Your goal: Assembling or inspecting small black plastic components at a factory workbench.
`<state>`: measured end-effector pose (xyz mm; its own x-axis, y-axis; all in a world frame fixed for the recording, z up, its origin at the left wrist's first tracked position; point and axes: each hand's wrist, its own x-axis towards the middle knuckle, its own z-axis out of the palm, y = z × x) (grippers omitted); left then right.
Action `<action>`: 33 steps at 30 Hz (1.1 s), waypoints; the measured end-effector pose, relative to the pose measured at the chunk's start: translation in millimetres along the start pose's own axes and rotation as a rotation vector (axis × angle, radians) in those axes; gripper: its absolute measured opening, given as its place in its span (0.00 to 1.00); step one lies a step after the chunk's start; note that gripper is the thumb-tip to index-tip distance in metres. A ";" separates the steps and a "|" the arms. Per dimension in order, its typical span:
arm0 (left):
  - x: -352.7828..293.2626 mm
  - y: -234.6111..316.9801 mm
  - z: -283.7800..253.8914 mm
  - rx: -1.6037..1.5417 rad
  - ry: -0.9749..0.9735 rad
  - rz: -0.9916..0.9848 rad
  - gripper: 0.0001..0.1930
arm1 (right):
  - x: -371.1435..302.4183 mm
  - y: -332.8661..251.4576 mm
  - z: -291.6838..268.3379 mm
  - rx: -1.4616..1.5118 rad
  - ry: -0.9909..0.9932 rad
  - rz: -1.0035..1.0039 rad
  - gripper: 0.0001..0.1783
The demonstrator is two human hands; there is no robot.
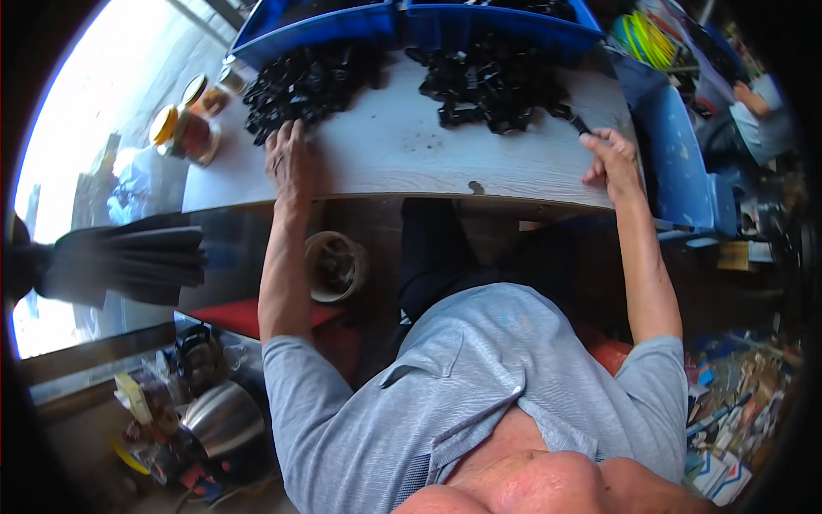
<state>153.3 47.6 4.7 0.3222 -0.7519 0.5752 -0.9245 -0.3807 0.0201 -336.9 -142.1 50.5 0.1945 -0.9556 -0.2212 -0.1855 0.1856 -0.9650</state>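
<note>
Two heaps of small black glossy parts, apparently plastic, lie on a pale wood-grain table (377, 154). At the near edge of the left heap (312, 81) is my left hand (288, 158), fingers stretched forward and fingertips touching or just beside the parts. My right hand (615, 161) is at the table's right side, thumb and forefinger closed on a small black part (580, 124). That part points toward the near right edge of the right heap (492, 86); whether it touches another part I cannot tell. Its exact kind is too small to make out.
Two blue bins (317, 30) (505, 26) stand behind the heaps. Lidded jars (193, 137) stand at the table's left edge. A light-blue crate (685, 154) is on the right, a bucket (334, 265) under the table. Another person (758, 111) is at far right.
</note>
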 end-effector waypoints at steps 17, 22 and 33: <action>-7.4 101.7 -3.7 -0.475 -0.054 0.189 0.18 | 45.5 -14.7 21.6 -0.394 0.116 -0.008 0.30; -16.2 99.4 -3.0 -0.366 -0.024 0.172 0.19 | 50.6 -10.1 30.6 -0.526 0.109 -0.038 0.22; -32.3 138.9 -22.6 -0.749 0.079 0.072 0.13 | -7.8 -29.9 41.3 -0.450 -0.137 0.128 0.24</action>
<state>9.9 31.1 7.4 0.2660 -0.7093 0.6528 -0.8434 0.1567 0.5140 -293.1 -130.8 75.3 0.2624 -0.8870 -0.3800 -0.6083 0.1537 -0.7787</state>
